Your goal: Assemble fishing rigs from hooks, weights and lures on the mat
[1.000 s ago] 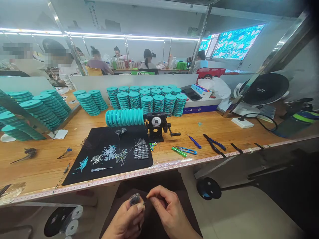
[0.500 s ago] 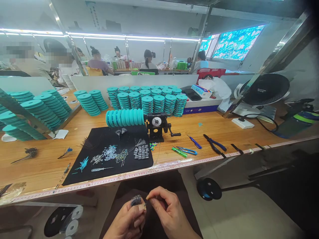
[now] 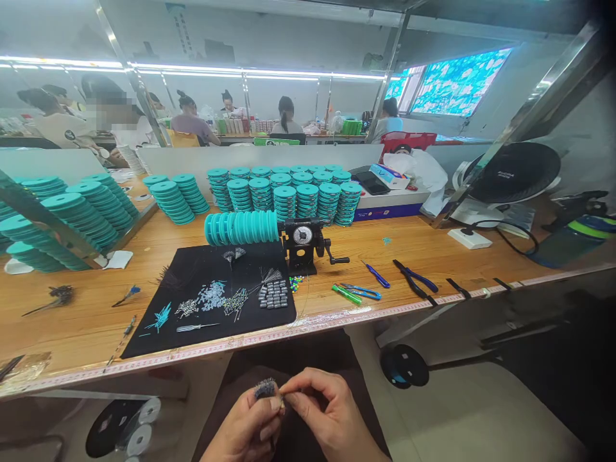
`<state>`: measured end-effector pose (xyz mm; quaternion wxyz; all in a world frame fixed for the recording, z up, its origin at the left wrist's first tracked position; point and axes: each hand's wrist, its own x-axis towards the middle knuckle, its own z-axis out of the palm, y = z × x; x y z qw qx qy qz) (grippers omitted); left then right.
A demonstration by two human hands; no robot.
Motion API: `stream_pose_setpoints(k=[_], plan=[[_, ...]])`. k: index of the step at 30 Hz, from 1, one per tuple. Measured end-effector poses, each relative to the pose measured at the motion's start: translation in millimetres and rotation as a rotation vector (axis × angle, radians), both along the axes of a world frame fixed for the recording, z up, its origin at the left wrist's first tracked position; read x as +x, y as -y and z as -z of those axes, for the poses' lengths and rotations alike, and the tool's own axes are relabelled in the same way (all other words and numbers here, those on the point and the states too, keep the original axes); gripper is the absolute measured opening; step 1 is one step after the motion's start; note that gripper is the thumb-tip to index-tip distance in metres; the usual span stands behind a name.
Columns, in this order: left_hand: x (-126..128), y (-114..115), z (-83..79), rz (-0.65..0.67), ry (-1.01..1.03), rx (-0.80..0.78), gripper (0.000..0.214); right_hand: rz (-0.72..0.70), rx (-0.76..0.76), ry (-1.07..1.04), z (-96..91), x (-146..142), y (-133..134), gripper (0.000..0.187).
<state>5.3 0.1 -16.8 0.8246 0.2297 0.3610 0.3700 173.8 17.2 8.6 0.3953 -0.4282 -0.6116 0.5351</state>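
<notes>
Below the bench's front edge, my left hand (image 3: pixel 250 427) is closed around a small bundle of dark bristly pieces (image 3: pixel 264 387) that stick up past its fingers. My right hand (image 3: pixel 325 417) pinches something very small against the left thumb, too fine to name. On the wooden bench (image 3: pixel 433 250) above lies a black mat (image 3: pixel 212 298) with small metal parts, grey weights and teal bits. Behind the mat a black hand-crank winder (image 3: pixel 305 242) carries a row of teal spools (image 3: pixel 240 227).
Stacks of teal spools (image 3: pixel 283 192) fill the back and left of the bench. Blue-handled cutters (image 3: pixel 375 274), black pliers (image 3: pixel 414 278), a green tool (image 3: pixel 345 294) and scissors lie right of the winder. A black fan (image 3: pixel 514 170) stands at right. Other people sit at benches behind.
My hands have drawn slightly closer together and dropped a little in view. The right fingertips now touch the left thumb beside the bundle.
</notes>
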Motion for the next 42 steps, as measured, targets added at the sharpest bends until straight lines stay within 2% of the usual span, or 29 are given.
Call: stream_pose_setpoints(k=[3, 7, 10, 14, 17, 21, 24, 29, 33, 35, 38, 42], plan=[[-0.6, -0.6, -0.5, 0.042, -0.045, -0.006, 0.047, -0.048, -0.048, -0.02, -1.6, 0.6, -1.8, 0.014], [2.0, -2.5, 2.2, 0.091, -0.113, 0.052, 0.043, -0.126, -0.26, -0.144, -1.5, -0.9, -3.3, 0.012], [4.0, -4.1, 0.5, 0.094, -0.208, 0.223, 0.041, -0.071, -0.43, -0.341, 0.5, -4.7, -3.3, 0.019], [5.3, -4.1, -9.2, 0.041, -0.515, 0.485, 0.032, 0.03, -0.561, -0.522, 3.3, -11.5, -2.5, 0.027], [8.0, -1.8, -12.3, -0.024, -0.705, 0.519, 0.026, 0.066, -0.594, -0.565, 5.6, -15.2, -1.0, 0.031], [10.9, 2.1, -8.1, -0.232, -0.891, 0.567, 0.016, 0.114, -0.533, -0.524, 11.3, -16.6, 1.3, 0.03], [10.1, 3.8, -3.7, -0.289, -1.044, 0.652, 0.011, 0.141, -0.463, -0.483, 15.4, -16.3, 2.7, 0.03], [3.0, 1.6, -3.5, -0.194, -1.039, 0.659, 0.013, 0.047, -0.298, -0.303, 12.6, -13.2, 3.5, 0.027], [-5.9, -4.3, -12.4, -0.073, -1.056, 0.613, 0.027, 0.022, -0.113, -0.036, 9.5, -8.1, 1.6, 0.014], [-7.6, -7.1, -15.5, -0.06, -1.055, 0.592, 0.032, 0.028, -0.033, 0.088, 9.5, -6.2, 0.3, 0.009], [-5.5, -8.2, -15.9, -0.076, -0.961, 0.543, 0.036, 0.023, 0.011, 0.182, 9.5, -4.1, -1.7, 0.008], [-4.9, -5.5, -25.1, -0.13, -0.549, 0.283, 0.041, -0.025, -0.098, 0.099, 14.0, 1.3, -9.1, 0.007]])
